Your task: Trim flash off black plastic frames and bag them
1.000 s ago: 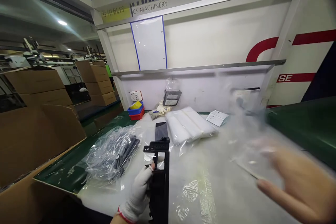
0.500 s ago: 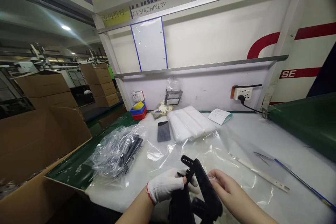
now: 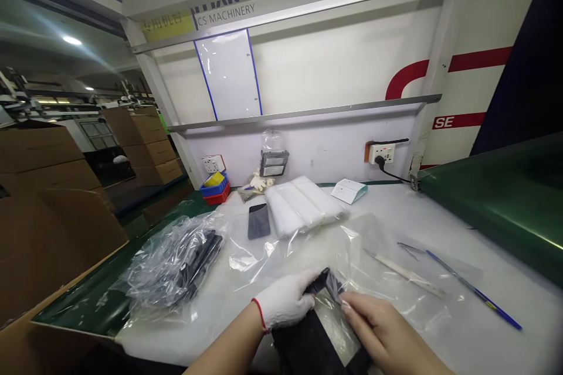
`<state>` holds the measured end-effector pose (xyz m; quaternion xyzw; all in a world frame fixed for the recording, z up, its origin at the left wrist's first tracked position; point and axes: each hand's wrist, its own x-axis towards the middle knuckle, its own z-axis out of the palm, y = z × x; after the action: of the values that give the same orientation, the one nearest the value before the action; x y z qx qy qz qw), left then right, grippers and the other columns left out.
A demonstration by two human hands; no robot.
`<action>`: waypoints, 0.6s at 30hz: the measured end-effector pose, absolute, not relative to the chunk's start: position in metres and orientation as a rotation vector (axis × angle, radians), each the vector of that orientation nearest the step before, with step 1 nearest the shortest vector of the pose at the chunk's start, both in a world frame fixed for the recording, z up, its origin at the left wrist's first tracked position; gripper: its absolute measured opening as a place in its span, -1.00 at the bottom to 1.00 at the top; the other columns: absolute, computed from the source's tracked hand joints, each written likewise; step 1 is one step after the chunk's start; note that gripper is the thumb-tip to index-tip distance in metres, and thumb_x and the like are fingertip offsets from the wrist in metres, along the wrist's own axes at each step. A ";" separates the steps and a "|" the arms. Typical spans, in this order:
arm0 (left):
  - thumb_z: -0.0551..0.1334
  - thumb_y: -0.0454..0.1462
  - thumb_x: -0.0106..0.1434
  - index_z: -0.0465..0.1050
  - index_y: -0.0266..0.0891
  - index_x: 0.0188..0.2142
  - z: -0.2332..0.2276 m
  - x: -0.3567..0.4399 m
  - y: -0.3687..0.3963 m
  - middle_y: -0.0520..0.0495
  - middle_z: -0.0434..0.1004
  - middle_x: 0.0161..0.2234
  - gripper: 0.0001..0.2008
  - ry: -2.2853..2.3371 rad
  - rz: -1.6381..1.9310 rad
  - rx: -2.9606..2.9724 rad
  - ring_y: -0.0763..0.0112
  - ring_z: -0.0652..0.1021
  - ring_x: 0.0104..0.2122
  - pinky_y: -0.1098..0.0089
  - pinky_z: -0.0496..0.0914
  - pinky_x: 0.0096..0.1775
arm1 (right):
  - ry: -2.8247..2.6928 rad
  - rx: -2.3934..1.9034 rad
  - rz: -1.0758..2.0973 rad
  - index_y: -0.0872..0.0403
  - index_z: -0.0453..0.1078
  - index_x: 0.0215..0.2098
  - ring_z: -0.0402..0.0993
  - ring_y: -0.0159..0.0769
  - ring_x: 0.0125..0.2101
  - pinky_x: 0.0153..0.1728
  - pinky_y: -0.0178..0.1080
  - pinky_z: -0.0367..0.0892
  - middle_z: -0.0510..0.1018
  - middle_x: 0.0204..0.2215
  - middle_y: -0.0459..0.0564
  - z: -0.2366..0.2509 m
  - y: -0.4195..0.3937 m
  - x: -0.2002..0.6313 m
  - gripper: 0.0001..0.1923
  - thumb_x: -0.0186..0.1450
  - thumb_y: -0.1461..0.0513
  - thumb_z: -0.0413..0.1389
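My left hand (image 3: 285,302), in a white glove with a red cuff, is closed on a black plastic part (image 3: 303,343) above the near middle of the table. This part looks like a frame with an opening; its lower end runs out of view. My bare right hand (image 3: 378,325) pinches a piece of thin clear film (image 3: 333,288) at the frame's upper right corner. Clear plastic also shows through the opening. To the left lies a heap of clear plastic bags (image 3: 162,266) with black parts (image 3: 200,263) in it.
Behind the hands are a dark phone (image 3: 259,221), a stack of white bags (image 3: 303,205) and a paper leaflet (image 3: 349,191). A pale flat strip (image 3: 409,275), tweezers (image 3: 409,248) and a blue rod (image 3: 475,292) lie right. Small bins (image 3: 215,190) stand back left; a cardboard box (image 3: 61,240) stands beside the table.
The black part has turned, so its opening now faces up. My right hand has moved in against its upper corner with the film. The camera view has shifted right.
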<state>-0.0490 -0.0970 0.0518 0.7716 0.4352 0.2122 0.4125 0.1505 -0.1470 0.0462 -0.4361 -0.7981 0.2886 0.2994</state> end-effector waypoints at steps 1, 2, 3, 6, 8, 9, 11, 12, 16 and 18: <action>0.10 -0.40 0.04 0.42 -0.10 -0.04 0.056 -0.047 -0.100 -0.05 0.51 -0.11 -0.53 1.102 0.543 1.989 0.11 0.45 -0.08 0.22 0.23 0.01 | -2.142 -1.142 0.737 0.06 0.34 -0.36 0.42 -0.29 -0.41 -0.36 -0.28 0.29 0.48 -0.46 -0.03 0.047 -0.148 0.149 -0.62 0.36 0.12 -0.25; 0.10 -0.40 0.05 0.45 -0.11 -0.08 0.061 -0.045 -0.103 -0.05 0.53 -0.15 -0.57 1.096 0.548 2.026 0.12 0.47 -0.12 0.22 0.25 -0.01 | -2.155 -1.125 0.717 0.06 0.36 -0.31 0.43 -0.28 -0.38 -0.34 -0.28 0.30 0.49 -0.44 -0.02 0.048 -0.148 0.149 -0.63 0.36 0.13 -0.24; 0.10 -0.40 0.06 0.45 -0.10 -0.08 0.066 -0.044 -0.105 -0.04 0.53 -0.16 -0.58 1.070 0.550 2.054 0.12 0.48 -0.13 0.23 0.25 -0.01 | -2.151 -1.116 0.706 0.05 0.38 -0.26 0.44 -0.27 -0.34 -0.31 -0.27 0.32 0.51 -0.40 0.00 0.049 -0.147 0.150 -0.63 0.36 0.13 -0.23; 0.09 -0.41 0.09 0.32 -0.05 0.06 0.078 -0.046 -0.108 0.02 0.44 -0.01 -0.48 0.927 0.550 2.111 0.18 0.43 -0.02 0.31 0.21 0.05 | -2.090 -1.125 0.673 0.06 0.37 -0.10 0.44 -0.24 -0.17 -0.18 -0.26 0.32 0.52 -0.23 0.06 0.055 -0.143 0.156 -0.62 0.36 0.12 -0.21; 0.07 -0.42 0.08 0.29 -0.02 0.08 0.080 -0.046 -0.106 0.04 0.45 -0.01 -0.44 0.882 0.476 2.157 0.21 0.45 -0.03 0.33 0.24 0.02 | -2.114 -1.126 0.630 0.06 0.35 -0.03 0.43 -0.25 -0.13 -0.15 -0.26 0.32 0.52 -0.19 0.07 0.060 -0.143 0.159 -0.60 0.36 0.12 -0.21; 0.08 -0.43 0.07 0.30 -0.02 0.08 0.080 -0.046 -0.105 0.04 0.47 -0.04 -0.43 0.891 0.441 2.178 0.20 0.47 -0.06 0.33 0.27 -0.01 | -2.163 -1.108 0.596 0.06 0.34 0.00 0.44 -0.25 -0.15 -0.17 -0.26 0.33 0.53 -0.21 0.06 0.062 -0.144 0.159 -0.60 0.36 0.14 -0.22; 0.10 -0.41 0.04 0.30 -0.05 0.08 0.077 -0.044 -0.100 0.00 0.53 -0.12 -0.42 0.971 0.444 2.175 0.17 0.51 -0.13 0.31 0.30 -0.06 | -2.302 -1.055 0.518 0.06 0.31 0.04 0.48 -0.26 -0.26 -0.26 -0.26 0.37 0.54 -0.30 0.03 0.063 -0.148 0.158 -0.59 0.35 0.19 -0.23; 0.13 -0.40 0.03 0.27 -0.09 0.10 0.075 -0.042 -0.099 -0.03 0.55 -0.16 -0.41 1.031 0.492 2.129 0.15 0.52 -0.16 0.30 0.31 -0.07 | -2.357 -1.047 0.476 0.06 0.28 0.07 0.49 -0.26 -0.31 -0.30 -0.26 0.38 0.55 -0.33 0.01 0.061 -0.150 0.157 -0.59 0.33 0.21 -0.21; 0.18 -0.33 0.01 0.15 -0.28 0.17 0.072 -0.038 -0.096 -0.14 0.52 -0.12 -0.33 1.231 0.666 1.809 0.09 0.48 -0.10 0.27 0.26 -0.02 | -2.288 -1.249 0.202 0.11 0.16 0.14 0.51 -0.28 -0.33 -0.40 -0.32 0.40 0.51 -0.17 0.08 0.044 -0.150 0.167 -0.53 0.25 0.28 -0.15; 0.16 -0.35 0.00 0.17 -0.31 0.16 0.073 -0.039 -0.099 -0.17 0.47 -0.05 -0.33 1.322 0.696 1.715 0.07 0.44 -0.04 0.25 0.24 0.00 | -2.132 -1.426 -0.029 0.13 0.19 0.09 0.51 -0.27 -0.33 -0.45 -0.31 0.40 0.47 -0.11 0.13 0.033 -0.144 0.181 -0.56 0.27 0.26 -0.17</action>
<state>-0.0392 -0.0988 0.0732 0.6844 0.5275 0.2776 0.4199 0.1814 -0.1442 0.0331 -0.5331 -0.7967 -0.0109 0.2844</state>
